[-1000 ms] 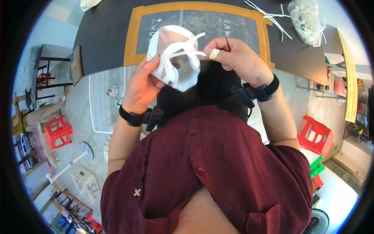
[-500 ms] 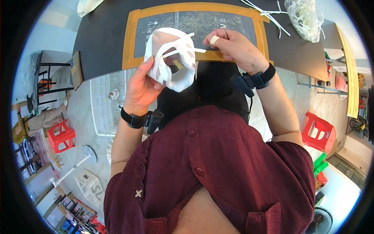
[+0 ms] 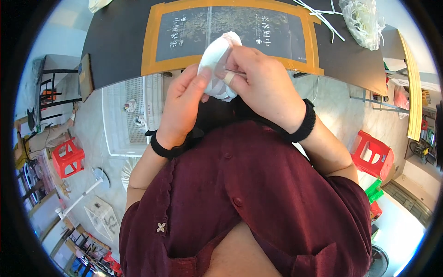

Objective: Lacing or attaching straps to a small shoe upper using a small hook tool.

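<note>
A small white shoe upper (image 3: 214, 57) with pinkish panels is held up over my lap, just in front of the table edge, turned sideways. My left hand (image 3: 182, 104) is closed on it, thumb on the near face and fingers behind. My right hand (image 3: 274, 90), a tan band round one digit, is pinched close against the upper's right side. A thin, dark, needle-like sliver shows at its fingers, too small to name. The upper's opening and most of its white laces are hidden by my hands.
A dark table (image 3: 115, 51) bears a tape-edged dark mat (image 3: 226, 34). White laces (image 3: 323, 21) and a clear plastic bag (image 3: 362, 25) lie at its far right. Below left is a white crate (image 3: 113, 129) with small shoes. Red stools (image 3: 68, 157) stand on both sides.
The shoe upper has been turned from showing its opening and laces to an edge-on view. My right hand has moved left and down from above the mat, onto the upper.
</note>
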{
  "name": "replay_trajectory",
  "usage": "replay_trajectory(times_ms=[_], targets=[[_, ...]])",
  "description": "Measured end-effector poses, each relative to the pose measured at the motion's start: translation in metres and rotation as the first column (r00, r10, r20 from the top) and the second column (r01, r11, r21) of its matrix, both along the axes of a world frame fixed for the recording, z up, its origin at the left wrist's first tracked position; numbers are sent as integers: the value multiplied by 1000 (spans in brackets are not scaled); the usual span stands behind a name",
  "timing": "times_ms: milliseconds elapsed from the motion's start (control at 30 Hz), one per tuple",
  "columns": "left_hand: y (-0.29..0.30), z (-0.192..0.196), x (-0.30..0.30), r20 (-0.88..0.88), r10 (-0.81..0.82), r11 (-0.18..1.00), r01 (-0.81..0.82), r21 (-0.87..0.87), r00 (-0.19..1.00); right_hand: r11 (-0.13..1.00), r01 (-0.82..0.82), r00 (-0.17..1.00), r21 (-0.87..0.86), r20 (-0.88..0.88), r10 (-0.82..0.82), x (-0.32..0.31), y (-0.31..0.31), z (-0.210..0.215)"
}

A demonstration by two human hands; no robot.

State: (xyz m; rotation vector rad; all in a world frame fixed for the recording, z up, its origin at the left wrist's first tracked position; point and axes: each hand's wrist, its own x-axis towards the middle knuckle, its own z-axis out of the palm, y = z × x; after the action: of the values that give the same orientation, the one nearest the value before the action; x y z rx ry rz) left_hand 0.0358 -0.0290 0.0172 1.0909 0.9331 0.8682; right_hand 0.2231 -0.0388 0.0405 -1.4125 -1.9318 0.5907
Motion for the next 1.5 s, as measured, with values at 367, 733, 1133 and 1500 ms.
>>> replay_trajectory(times_ms=[367, 733, 1133, 1500], targets=[[-4, -6, 0, -110, -114, 969, 135, 207, 987, 919, -165, 904, -357, -427, -4, 11, -15, -11], [5, -7, -1, 66, 103, 994, -105, 32, 993, 681, -578, 771, -449, -575, 275, 44, -2, 26], [17, -11, -5, 363, 175, 984, -155, -85, 915, 842, -143, 566, -520, -741, -361, 36, -7, 7], [12, -24, -19, 426, 150, 987, -112, -113, 892, 854, -182, 625, -487, -728, -282, 36, 10, 0]])
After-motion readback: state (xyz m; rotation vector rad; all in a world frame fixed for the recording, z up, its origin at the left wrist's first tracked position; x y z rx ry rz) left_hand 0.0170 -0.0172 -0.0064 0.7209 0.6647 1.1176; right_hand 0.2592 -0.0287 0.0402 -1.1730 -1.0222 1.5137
